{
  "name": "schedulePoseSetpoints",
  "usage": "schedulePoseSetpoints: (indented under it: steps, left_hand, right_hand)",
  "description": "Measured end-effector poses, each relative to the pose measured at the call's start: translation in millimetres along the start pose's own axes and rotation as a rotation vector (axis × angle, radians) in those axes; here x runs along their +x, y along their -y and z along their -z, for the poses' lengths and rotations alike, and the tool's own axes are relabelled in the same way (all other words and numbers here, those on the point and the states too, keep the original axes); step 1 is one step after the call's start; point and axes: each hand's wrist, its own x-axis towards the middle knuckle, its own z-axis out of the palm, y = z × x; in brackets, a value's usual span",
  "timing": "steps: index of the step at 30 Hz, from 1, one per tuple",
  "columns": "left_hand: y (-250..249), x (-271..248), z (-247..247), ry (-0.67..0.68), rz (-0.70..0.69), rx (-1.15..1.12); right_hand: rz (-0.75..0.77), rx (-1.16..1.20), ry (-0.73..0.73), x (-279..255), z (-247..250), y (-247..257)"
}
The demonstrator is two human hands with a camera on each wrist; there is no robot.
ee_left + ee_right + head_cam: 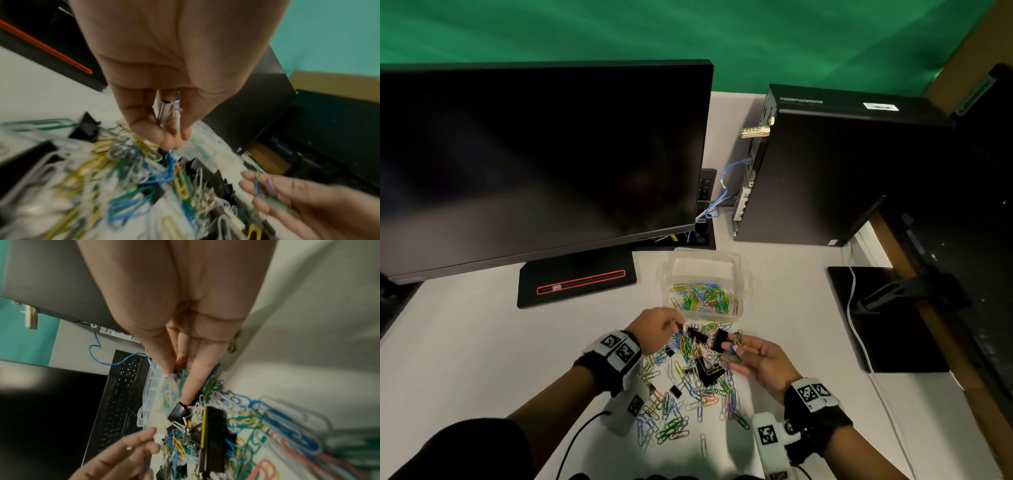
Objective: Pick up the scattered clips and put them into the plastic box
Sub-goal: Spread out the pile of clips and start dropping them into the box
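A heap of mixed clips [688, 383] — coloured paper clips with black binder clips among them — is spread on the white desk [465, 342] directly in front of the person. The plastic box [703, 287], clear and open-topped, is set just beyond the heap, and a layer of coloured clips is already lying in it; its placement close to the pile is judged to keep each transfer short.

The left hand [657, 329] is held over the far edge of the heap, fingers drawn together. In the left wrist view a small metallic clip is seen pinched between thumb and fingertips [172, 142], just above the pile. The right hand [756, 356] is turned palm-up beside the heap, fingers loosely curled around a few green and yellow paper clips [738, 341] — apparently used as a collecting palm so that several are carried at once.

The box lies ahead of both hands, nearer the left; the bulk of the clips lies between and below the wrists. Much of the heap is still to be cleared. The black binder clips [709, 371] are untouched in the middle of it.
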Motion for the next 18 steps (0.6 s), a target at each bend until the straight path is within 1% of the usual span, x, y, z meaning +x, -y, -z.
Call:
schedulePoseSetpoints:
  steps: [1, 2, 4, 6, 9, 13, 18]
  left_hand:
    - [3, -5, -2, -0.005, 0.0, 0.098]
    - [4, -11, -4, 0.0, 0.001, 0.149]
    - [4, -19, -7, 0.007, -0.004, 0.178]
    - [-2, -23, -11, -0.027, -0.033, 0.204]
    - [-16, -23, -18, -0.097, -0.102, 0.138]
    - [-34, -22, -30, -0.131, -0.174, 0.057]
    - [-39, -20, -39, -0.165, -0.145, 0.065]
  right_hand:
    - [-0.005, 0.002, 0.008, 0, -3, 1]
    - [-0.013, 0.008, 0.016, 0, -6, 2]
    - [-0.028, 0.03, 0.027, 0, -12, 4]
    - [-0.036, 0.059, 0.039, 0, -19, 6]
    - [-0.052, 0.091, 0.038, 1, -30, 7]
    - [-0.066, 0.11, 0.035, 4, -44, 8]
    - [-0.076, 0.117, -0.024, 6, -51, 5]
